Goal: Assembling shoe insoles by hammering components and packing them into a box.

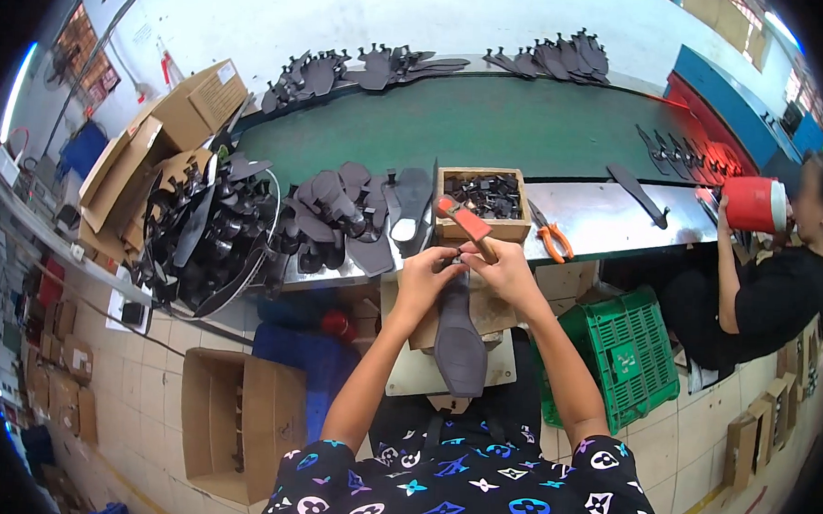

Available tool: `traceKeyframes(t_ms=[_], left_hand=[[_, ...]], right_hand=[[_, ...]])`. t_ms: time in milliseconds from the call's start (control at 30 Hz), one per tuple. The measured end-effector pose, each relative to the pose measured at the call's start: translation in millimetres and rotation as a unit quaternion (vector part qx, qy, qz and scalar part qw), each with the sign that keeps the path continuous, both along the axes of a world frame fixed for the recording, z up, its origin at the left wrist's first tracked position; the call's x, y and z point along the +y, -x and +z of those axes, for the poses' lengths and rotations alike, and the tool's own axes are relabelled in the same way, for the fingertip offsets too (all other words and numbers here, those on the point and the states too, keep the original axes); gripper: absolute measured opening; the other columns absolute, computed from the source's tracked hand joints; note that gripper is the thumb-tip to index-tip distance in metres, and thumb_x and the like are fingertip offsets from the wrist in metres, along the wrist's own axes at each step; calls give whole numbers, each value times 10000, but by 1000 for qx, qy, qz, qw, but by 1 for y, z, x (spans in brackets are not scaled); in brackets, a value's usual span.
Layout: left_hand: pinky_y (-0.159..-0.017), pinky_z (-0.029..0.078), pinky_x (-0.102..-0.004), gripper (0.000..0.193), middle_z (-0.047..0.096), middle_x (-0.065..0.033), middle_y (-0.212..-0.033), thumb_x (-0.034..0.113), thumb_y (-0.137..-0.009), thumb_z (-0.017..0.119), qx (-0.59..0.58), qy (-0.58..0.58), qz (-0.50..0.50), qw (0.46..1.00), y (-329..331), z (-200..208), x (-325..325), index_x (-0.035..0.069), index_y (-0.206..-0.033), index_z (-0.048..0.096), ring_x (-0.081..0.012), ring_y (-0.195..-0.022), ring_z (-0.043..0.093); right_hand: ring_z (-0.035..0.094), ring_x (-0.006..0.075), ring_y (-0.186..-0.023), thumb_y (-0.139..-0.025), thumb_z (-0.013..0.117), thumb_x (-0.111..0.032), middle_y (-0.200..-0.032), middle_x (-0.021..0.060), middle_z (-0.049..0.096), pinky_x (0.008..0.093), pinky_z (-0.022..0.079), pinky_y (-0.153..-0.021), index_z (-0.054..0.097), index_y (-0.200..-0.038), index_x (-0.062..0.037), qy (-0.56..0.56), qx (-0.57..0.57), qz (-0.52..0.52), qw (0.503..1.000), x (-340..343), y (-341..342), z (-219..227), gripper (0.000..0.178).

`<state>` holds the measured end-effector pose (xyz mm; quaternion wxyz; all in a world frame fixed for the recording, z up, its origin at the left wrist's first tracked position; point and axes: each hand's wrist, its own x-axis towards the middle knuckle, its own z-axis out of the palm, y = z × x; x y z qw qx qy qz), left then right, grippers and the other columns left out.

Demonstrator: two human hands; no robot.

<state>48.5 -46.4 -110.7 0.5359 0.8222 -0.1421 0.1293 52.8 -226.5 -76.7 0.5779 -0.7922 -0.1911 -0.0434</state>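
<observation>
A dark grey shoe sole (460,343) lies lengthwise on a small work stand (405,378) in front of me, its narrow end under my fingers. My left hand (426,278) pinches at that narrow end; the small piece between its fingertips is too hidden to name. My right hand (505,276) is closed around the handle of a hammer (466,219) with an orange-red head, its fingertips meeting those of the left. Just beyond my hands stands a wooden box (445,229) of small black pieces (484,196). Pliers (552,238) with orange handles lie beside it.
Soles are heaped in a round basket (212,237) and piled (340,207) at left. More line the green conveyor belt (363,124). A cardboard box (212,423) and green crate (620,356) stand below. At right, another person (773,285) lifts a red jug (749,203).
</observation>
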Motion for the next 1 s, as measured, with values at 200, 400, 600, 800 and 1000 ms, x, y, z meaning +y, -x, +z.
traceKeyframes(t_ms=[200,400,600,800,1000], left_hand=[[-770,537,-339,270,708,-156,-950,114,-743,786,-3,49,22,999,18,-7,6,-10,-970,713,-246,-859,696],[-706,528,-377,235,698,-142,-822,168,-693,766,-116,24,48,992,18,-17,5,77,-909,742,-293,-778,676],[-644,514,-353,287,703,-123,-820,202,-654,820,-85,98,-54,990,-14,-46,3,50,-885,741,-251,-742,674],[-597,498,-329,352,708,-121,-774,249,-626,864,-96,100,-63,988,-16,-45,9,38,-886,755,-213,-677,659],[-738,531,-323,302,722,-142,-900,165,-691,795,-19,155,-120,980,2,-28,22,-1,-937,739,-180,-831,681]], right_hand=[[678,274,-810,-822,686,-80,-878,169,676,351,505,-725,657,-1040,11,48,-35,51,997,3,5,-8,237],[651,288,-1013,-790,637,-14,-1093,165,675,342,485,-880,675,-1066,19,126,-117,35,984,2,14,-18,281],[635,158,-925,-944,611,-83,-1033,121,681,299,505,-837,628,-1132,81,195,-142,24,970,0,-12,-42,251],[494,147,-547,-970,492,-499,-722,73,601,310,452,-540,637,-1039,-2,184,-178,-95,962,-23,25,-21,522],[533,120,-684,-1004,517,-264,-855,50,619,264,446,-576,545,-1303,6,158,-92,-111,977,-11,86,14,404]])
